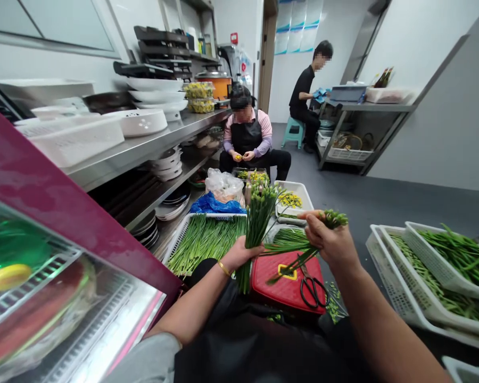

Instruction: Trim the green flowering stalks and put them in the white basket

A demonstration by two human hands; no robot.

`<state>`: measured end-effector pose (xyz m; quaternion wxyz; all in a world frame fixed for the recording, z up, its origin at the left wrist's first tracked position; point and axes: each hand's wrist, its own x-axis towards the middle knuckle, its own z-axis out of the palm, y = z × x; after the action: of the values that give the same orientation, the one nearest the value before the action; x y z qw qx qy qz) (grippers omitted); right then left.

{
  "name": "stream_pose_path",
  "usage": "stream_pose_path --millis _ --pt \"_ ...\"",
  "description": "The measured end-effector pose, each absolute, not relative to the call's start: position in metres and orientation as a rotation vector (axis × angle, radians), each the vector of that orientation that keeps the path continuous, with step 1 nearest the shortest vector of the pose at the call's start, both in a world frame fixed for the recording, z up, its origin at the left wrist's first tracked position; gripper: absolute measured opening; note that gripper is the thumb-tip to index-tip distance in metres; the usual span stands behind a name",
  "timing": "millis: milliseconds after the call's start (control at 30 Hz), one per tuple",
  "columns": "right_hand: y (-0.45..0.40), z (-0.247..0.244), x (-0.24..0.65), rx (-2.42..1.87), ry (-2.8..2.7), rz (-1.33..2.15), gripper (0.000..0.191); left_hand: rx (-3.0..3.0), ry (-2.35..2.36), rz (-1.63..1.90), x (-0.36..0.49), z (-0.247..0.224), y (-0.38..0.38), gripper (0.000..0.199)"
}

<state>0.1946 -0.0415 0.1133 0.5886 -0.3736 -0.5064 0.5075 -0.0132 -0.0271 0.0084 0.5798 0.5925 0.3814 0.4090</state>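
My left hand (245, 252), with a gold bracelet at the wrist, is wrapped round a thick upright bunch of flowering chives (259, 215), buds at the top. My right hand (328, 238) is closed on a smaller bunch of flowering chives (334, 218), its buds pointing right and its stems slanting down to the left. Below both hands lies a red box (263, 279) with a yellow-framed handle. Black-handled scissors (314, 291) rest open on its lid, near my right hand.
A white basket of green stems (207, 239) stands at the left front. Stacked white baskets (387, 276) hold greens at the right. A seated co-worker (247, 133) handles yellow flowers ahead; another person (303, 96) sits farther back. A steel shelf (143, 143) runs along the left.
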Motion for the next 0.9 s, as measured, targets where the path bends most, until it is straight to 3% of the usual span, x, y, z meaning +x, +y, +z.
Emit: stream_pose_path --millis 300,467,667,900 --pt "-0.024 0.151 0.192 -1.15 -1.395 0.61 0.028 1.389 0.957 0.95 -0.003 -0.003 -0.034 0.046" --pt "-0.016 0.143 0.188 -1.186 -1.433 0.658 0.038 1.457 0.977 0.914 0.002 -0.006 -0.039 0.042" --pt "-0.015 0.139 0.186 -1.156 -1.372 0.68 0.03 1.638 0.977 1.004 0.006 -0.013 -0.041 0.034" --pt "-0.02 0.136 0.191 -1.13 -1.297 0.863 0.026 1.574 0.97 0.942 0.005 -0.014 -0.04 0.037"
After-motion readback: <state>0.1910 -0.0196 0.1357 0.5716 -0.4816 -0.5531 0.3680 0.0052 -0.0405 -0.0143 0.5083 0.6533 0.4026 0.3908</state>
